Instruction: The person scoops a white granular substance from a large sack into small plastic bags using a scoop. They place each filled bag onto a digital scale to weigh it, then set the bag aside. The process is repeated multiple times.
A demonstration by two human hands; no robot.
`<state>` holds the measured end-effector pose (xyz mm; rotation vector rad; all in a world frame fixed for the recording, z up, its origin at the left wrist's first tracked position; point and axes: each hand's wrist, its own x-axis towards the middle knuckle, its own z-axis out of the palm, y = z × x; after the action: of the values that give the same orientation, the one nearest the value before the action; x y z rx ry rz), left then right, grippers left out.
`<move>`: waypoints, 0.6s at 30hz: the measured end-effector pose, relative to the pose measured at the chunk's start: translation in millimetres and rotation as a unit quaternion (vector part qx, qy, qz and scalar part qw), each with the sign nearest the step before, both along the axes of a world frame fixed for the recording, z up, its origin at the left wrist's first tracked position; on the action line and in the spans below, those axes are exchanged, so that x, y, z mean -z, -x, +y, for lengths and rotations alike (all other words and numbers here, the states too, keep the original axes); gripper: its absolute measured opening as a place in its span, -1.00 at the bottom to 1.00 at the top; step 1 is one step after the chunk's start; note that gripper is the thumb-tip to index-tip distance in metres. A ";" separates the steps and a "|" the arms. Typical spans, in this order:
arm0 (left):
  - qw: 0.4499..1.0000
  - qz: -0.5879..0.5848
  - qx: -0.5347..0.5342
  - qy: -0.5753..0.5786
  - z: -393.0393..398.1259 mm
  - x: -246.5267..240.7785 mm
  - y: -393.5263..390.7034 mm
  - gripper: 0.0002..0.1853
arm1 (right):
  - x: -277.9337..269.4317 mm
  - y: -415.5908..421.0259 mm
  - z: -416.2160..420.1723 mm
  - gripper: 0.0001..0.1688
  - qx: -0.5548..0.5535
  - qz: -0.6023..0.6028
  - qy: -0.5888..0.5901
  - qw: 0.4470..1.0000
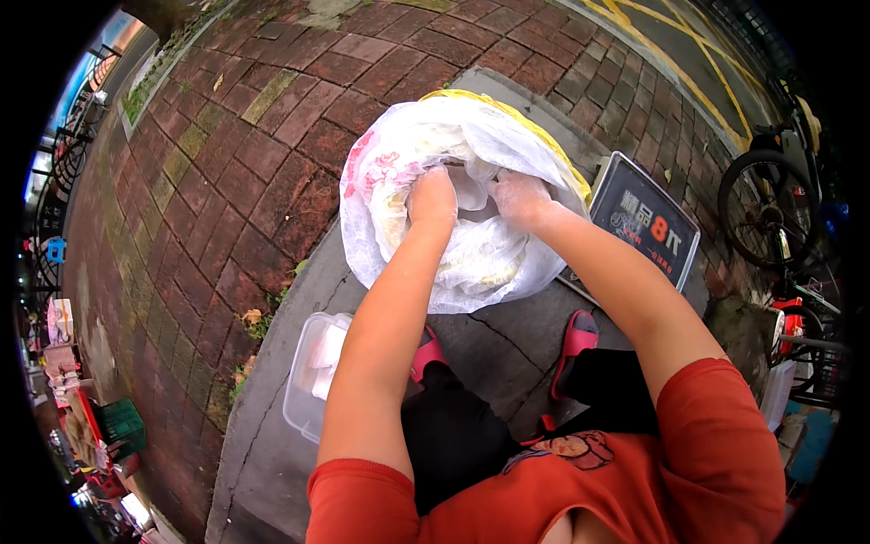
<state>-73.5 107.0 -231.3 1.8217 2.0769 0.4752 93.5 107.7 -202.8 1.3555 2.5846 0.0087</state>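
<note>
A large round container lined with white translucent plastic sheeting [476, 272] stands on the pavement before me, a yellow edge [544, 129] showing at its far right. My left hand [433, 197] reaches into the opening at the left, its fingers hidden by the plastic. At the right of the opening is my right hand [518, 197], dusted with something white, its fingers partly hidden in the folds. Red printed flowers mark the liner near my left hand. What lies at the bottom, between the hands, cannot be made out.
A clear plastic box [306, 401] with white bags or sheets inside stands left of my feet. A framed signboard [642, 217] bearing writing lies to the right. Beyond it stands a bicycle [768, 211]. Red brick paving [224, 177] borders the grey slab; a green crate [122, 427] is far left.
</note>
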 end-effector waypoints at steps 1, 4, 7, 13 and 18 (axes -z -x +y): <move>1.000 0.004 0.009 -0.008 0.9 -0.6 2.4 -0.72 | 8.1 -0.7 6.7 -0.68 0.035 0.117 -0.188 0.974; 0.997 0.036 0.037 -0.051 2.1 0.3 8.3 -0.74 | 4.9 -17.0 61.3 -0.67 0.120 0.192 -0.170 0.959; 0.988 0.042 0.039 -0.140 -4.6 9.1 17.1 -0.73 | -16.0 -3.1 63.6 -0.69 0.163 0.140 -0.031 0.976; 0.996 0.023 0.009 -0.085 1.3 -8.4 16.2 -0.74 | 40.1 11.2 36.4 -0.64 0.066 0.001 0.107 0.992; 0.995 0.010 -0.022 -0.097 12.1 -16.6 12.9 -0.77 | 74.5 19.7 52.5 -0.53 0.194 0.358 -0.023 0.913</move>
<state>-86.4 119.1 -214.7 1.8962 2.1524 0.6946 73.8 160.3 -277.3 2.1968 2.7767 -0.6028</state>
